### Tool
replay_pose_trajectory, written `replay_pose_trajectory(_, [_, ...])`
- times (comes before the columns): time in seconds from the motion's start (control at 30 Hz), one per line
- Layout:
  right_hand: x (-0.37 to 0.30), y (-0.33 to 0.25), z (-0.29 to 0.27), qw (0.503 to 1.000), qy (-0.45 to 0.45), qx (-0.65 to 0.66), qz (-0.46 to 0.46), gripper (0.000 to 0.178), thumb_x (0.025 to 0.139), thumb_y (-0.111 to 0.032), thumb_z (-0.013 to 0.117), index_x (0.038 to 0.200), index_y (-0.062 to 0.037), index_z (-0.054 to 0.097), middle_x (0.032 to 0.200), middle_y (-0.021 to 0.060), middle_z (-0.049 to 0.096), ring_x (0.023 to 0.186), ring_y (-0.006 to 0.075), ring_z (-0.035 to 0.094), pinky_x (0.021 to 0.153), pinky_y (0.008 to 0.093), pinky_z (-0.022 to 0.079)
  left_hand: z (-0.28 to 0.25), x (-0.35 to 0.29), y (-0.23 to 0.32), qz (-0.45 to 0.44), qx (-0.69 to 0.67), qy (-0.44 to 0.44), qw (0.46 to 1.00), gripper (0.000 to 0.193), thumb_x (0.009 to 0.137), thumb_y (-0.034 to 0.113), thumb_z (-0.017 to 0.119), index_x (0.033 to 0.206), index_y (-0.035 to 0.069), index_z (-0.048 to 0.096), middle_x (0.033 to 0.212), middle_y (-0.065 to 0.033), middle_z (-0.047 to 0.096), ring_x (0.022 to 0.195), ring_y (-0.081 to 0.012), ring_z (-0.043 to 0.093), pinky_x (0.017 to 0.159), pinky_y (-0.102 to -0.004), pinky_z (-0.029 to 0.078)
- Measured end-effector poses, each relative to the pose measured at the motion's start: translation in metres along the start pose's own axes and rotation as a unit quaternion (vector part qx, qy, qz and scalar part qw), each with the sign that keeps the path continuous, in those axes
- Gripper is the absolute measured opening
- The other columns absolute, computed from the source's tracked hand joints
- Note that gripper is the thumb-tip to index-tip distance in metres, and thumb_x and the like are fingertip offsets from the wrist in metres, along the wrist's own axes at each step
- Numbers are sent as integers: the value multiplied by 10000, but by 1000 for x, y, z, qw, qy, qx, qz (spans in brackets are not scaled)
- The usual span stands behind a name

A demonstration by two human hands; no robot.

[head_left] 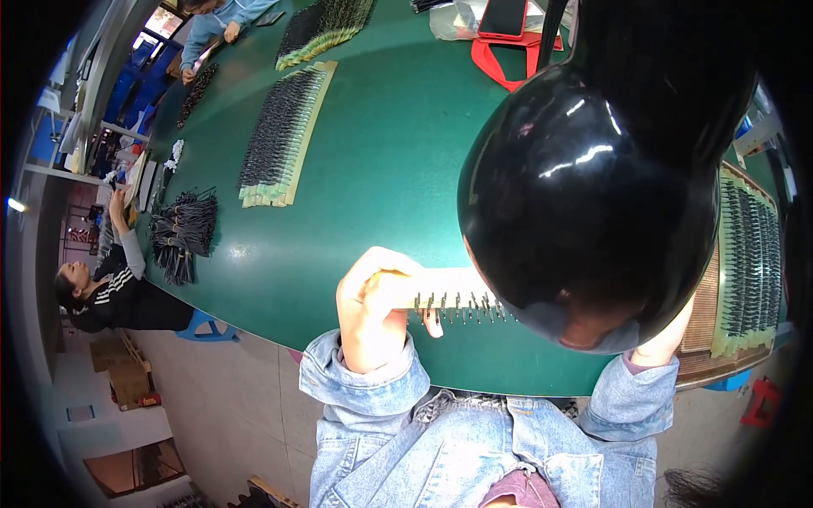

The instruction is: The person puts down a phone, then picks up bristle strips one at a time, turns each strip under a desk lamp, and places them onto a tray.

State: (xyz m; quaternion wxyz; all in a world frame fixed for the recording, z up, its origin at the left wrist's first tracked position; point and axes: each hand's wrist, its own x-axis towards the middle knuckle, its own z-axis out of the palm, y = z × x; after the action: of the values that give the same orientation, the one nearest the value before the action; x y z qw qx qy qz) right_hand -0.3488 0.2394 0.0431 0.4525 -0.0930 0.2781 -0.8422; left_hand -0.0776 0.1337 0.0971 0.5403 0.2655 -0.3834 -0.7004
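My left hand [373, 296] is closed round the end of a pale strip [453, 279], held level over the near edge of the green table. Short dark pins [457, 306] stick out of the strip in a row. Its right part disappears behind a large, glossy black dome [584, 203] that looks like a lamp shade. My right wrist [665, 339] shows below the dome, but the hand itself is hidden. Bright light falls on my left hand and the strip.
On the green table [381, 169] lie a bundle of dark wires [182, 233], strips with dark pins [284, 140] and a red-edged phone [504, 17]. A wooden tray [699, 317] of similar strips stands at right. Two people work at left, one in blue [207, 34], one in black [118, 288].
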Motion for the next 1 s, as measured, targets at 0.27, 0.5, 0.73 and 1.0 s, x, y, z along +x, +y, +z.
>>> replay_pose_trajectory(0.27, [-1,2,5,997,71,1,-15,287,888,-262,375,1095,-69,428,1033,76,504,956,193,500,852,367,412,6,2,-3,67,92,56,992,290,709,-15,456,990,-89,458,785,-114,551,680,-131,527,632,-226,424])
replay_pose_trajectory(0.5, [0,-1,-4,998,50,28,-15,336,893,-272,356,1171,-87,392,1077,83,489,997,197,485,865,382,408,6,2,-1,88,139,38,986,386,727,-28,433,1107,-90,401,794,-106,551,716,-133,526,678,-231,419])
replay_pose_trajectory(0.73, [-3,-1,6,995,-40,78,-40,333,898,-284,335,1181,-112,376,1082,87,482,986,194,486,849,380,419,13,4,2,66,154,66,984,449,741,-28,421,1179,-86,343,831,-120,561,683,-143,539,640,-224,434])
replay_pose_trajectory(1.0, [-5,1,5,995,-79,-11,-68,345,898,-323,321,1170,-117,370,1063,98,508,948,188,508,813,349,432,-9,3,-8,106,164,105,975,449,763,-10,415,1199,-74,330,892,-141,575,702,-180,565,670,-267,460])
